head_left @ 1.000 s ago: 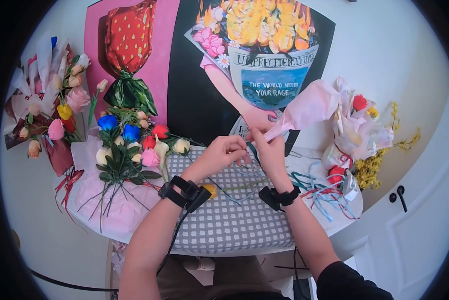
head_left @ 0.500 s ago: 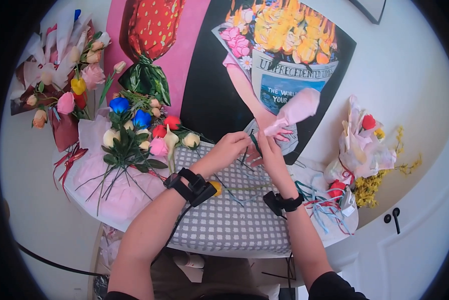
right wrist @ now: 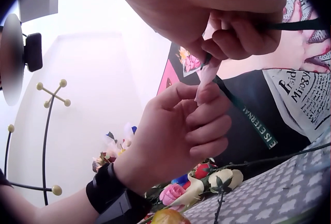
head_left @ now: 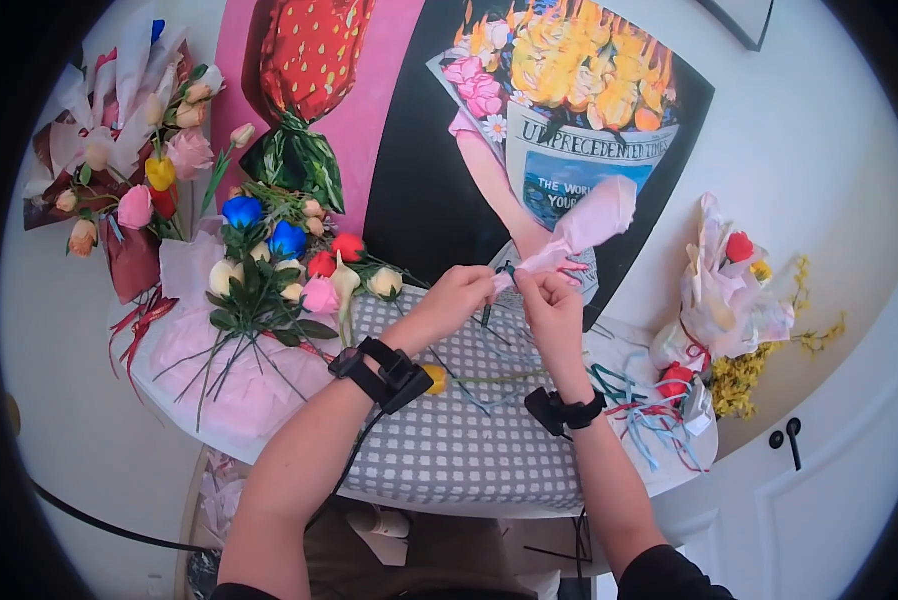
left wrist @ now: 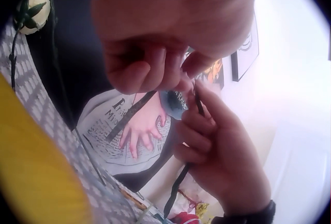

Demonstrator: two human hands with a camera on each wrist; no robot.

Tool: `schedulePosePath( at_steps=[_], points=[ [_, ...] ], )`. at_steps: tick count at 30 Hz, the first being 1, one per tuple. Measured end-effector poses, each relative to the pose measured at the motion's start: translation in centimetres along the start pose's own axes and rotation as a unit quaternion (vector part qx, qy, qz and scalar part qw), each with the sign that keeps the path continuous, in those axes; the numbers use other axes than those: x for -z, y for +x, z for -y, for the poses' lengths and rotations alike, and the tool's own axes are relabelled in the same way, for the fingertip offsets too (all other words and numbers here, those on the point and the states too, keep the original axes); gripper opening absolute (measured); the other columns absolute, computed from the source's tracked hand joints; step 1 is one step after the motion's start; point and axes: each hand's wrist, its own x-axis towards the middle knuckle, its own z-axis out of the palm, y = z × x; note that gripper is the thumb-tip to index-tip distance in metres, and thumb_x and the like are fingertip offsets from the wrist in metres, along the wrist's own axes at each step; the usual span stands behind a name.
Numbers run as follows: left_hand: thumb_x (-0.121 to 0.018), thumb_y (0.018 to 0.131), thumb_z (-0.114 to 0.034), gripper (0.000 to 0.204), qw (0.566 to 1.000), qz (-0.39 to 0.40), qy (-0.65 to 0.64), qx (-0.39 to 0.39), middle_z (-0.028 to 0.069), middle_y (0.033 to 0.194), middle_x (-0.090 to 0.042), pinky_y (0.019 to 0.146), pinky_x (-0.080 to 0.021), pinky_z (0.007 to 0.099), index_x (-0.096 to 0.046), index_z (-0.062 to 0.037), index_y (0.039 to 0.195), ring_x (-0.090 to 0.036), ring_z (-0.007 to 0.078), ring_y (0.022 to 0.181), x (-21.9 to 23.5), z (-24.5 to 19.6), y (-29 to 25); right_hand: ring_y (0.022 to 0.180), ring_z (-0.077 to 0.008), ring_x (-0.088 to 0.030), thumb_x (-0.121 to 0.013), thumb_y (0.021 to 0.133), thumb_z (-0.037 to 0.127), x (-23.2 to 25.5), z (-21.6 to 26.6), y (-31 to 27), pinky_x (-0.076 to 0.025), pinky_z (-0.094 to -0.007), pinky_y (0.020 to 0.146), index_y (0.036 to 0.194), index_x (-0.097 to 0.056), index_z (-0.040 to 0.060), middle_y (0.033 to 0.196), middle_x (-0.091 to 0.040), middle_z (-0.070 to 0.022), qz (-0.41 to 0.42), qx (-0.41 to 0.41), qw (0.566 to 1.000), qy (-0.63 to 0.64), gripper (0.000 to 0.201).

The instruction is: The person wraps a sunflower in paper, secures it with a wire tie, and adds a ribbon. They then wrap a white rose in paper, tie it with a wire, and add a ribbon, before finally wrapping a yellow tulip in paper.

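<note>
A pink paper wrap (head_left: 594, 220) slants up to the right, its narrow end between both hands. The left hand (head_left: 459, 298) pinches that end and the dark green ribbon; in the right wrist view the left hand (right wrist: 181, 131) has thumb and finger on the pink paper (right wrist: 207, 79). Fingers of the right hand (head_left: 552, 310) are curled round the ribbon close beside it. One ribbon tail (right wrist: 251, 118), with printed letters, hangs below the left fingers. Another tail (left wrist: 177, 190) runs down from the right hand (left wrist: 222, 141) in the left wrist view.
Loose flowers (head_left: 259, 270) lie on pink tissue at the left. A yellow flower (head_left: 434, 379) rests on the checked cloth (head_left: 459, 450). Tangled ribbons (head_left: 639, 400) and a wrapped bouquet (head_left: 714, 290) are at the right. Another bouquet (head_left: 129, 180) stands far left, and posters rise behind.
The head view has shifted. The wrap's top has come lower and left, with the hands staying together at its narrow end. The right fingers have drawn the ribbon in closer round the wrap's end.
</note>
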Motion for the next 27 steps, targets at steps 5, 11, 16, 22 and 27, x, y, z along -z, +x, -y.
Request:
schedulePosePath(
  at_steps=[5, 11, 16, 22, 27],
  points=[
    [-0.055, 0.092, -0.023, 0.025, 0.999, 0.025, -0.045, 0.006, -0.0038, 0.064, -0.046, 0.054, -0.029, 0.0270, -0.059, -0.0047, 0.075, -0.039, 0.0057, 0.059, -0.1, 0.8, 0.2, 0.049, -0.0024, -0.041, -0.070, 0.100, 0.025, -1.0, 0.1, -0.2, -0.027, -0.0225, 0.046, 0.089, -0.066, 0.0003, 0.064, -0.054, 0.0064, -0.048, -0.004, 0.997, -0.064, 0.027],
    [-0.058, 0.098, -0.030, 0.034, 0.994, 0.042, -0.099, 0.033, -0.0068, 0.065, -0.045, 0.053, -0.027, 0.0248, -0.059, -0.0064, 0.074, -0.037, 0.0028, 0.058, -0.3, -0.4, -0.4, 0.082, -0.0141, -0.070, -0.063, 0.102, 0.035, -1.6, 1.1, -0.9, -0.052, -0.0256, 0.045, 0.113, -0.065, -0.0064, 0.100, -0.069, -0.0110, -0.005, -0.047, 0.996, 0.073, 0.043],
    [-0.064, 0.103, -0.038, 0.036, 0.999, 0.035, -0.030, -0.008, -0.0121, 0.059, -0.043, 0.046, -0.021, 0.0211, -0.071, -0.0079, 0.086, -0.033, -0.0016, 0.051, -0.6, -0.6, -0.2, 0.095, -0.0183, -0.069, -0.060, 0.103, 0.039, -1.0, 0.2, -0.6, -0.059, -0.0283, 0.053, 0.120, -0.063, -0.0086, 0.108, -0.068, -0.0137, 0.043, -0.075, 0.990, 0.111, 0.051],
    [-0.062, 0.104, -0.038, 0.045, 0.996, -0.015, -0.086, -0.007, -0.0120, 0.056, -0.039, 0.043, -0.018, 0.0227, -0.059, -0.0107, 0.069, -0.027, -0.0010, 0.046, -0.9, -1.5, -0.3, 0.096, -0.0162, -0.063, -0.048, 0.106, 0.056, -1.6, 0.5, -0.5, -0.061, -0.0320, 0.073, 0.115, -0.065, -0.0039, 0.103, -0.065, -0.0095, 0.091, -0.097, 0.966, 0.221, 0.063],
    [-0.063, 0.103, -0.041, 0.048, 0.992, -0.054, -0.112, 0.028, -0.0102, 0.056, -0.040, 0.043, -0.018, 0.0236, -0.057, -0.0097, 0.068, -0.030, 0.0007, 0.045, 0.2, -1.0, 0.1, 0.075, -0.0088, -0.050, -0.043, 0.110, 0.051, -0.5, -1.2, 0.1, -0.046, -0.0252, 0.073, 0.110, -0.069, 0.0027, 0.081, -0.052, 0.0024, 0.135, -0.157, 0.949, 0.240, 0.055]
  ],
)
